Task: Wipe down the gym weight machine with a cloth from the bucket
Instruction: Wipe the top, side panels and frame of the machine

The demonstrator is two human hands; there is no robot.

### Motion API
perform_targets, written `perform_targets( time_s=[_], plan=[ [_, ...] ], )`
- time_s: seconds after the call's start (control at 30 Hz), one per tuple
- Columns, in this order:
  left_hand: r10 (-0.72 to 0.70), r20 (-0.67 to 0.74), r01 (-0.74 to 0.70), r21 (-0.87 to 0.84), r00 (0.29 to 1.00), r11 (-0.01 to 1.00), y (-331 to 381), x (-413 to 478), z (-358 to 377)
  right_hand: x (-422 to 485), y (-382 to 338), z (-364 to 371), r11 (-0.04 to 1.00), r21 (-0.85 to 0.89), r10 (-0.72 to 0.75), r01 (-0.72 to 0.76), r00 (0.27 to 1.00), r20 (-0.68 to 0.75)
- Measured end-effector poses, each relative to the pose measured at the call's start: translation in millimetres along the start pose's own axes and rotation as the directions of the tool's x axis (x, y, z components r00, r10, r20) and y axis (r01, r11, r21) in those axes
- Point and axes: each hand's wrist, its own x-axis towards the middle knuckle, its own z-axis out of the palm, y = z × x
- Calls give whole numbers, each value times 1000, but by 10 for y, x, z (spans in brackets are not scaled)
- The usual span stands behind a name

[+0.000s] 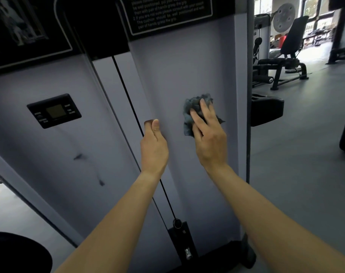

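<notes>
The weight machine's pale grey shroud panel (167,75) fills the middle of the head view. A crumpled dark grey cloth (189,107) lies flat against this panel at about mid height. My right hand (209,136) presses on the cloth with straight, spread fingers. My left hand (154,148) is just left of it, fingers curled round the thin black cable (126,91) that runs diagonally down the panel to a fitting at the base. No bucket is in view.
A small black display console (54,110) sits on the left panel, and a black instruction placard (167,14) is above. A black pad (266,111) sticks out at the machine's right edge. An adjustable bench (286,58) stands on the grey floor beyond.
</notes>
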Motion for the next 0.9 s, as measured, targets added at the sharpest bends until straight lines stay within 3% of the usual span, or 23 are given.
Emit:
perform_targets(
  time_s=[0.27, 0.47, 0.7, 0.9],
  plan=[
    [-16, 32, 17, -36, 999, 999, 4, 7, -35, -524, 65, 87, 981, -17, 192, -194, 979, -71],
    [-11, 26, 13, -54, 1000, 998, -2, 20, -48, -62, -254, 139, 996, 20, -90, 90, 996, 6],
    [-65, 74, 70, -65, 995, 995, -107, -13, -36, -577, -67, 222, 986, -62, -143, 154, 979, 148],
    [-141, 154, 149, -42, 978, 988, -170, -109, -32, -207, -351, 229, 988, 20, -157, 155, 978, 139]
  ],
)
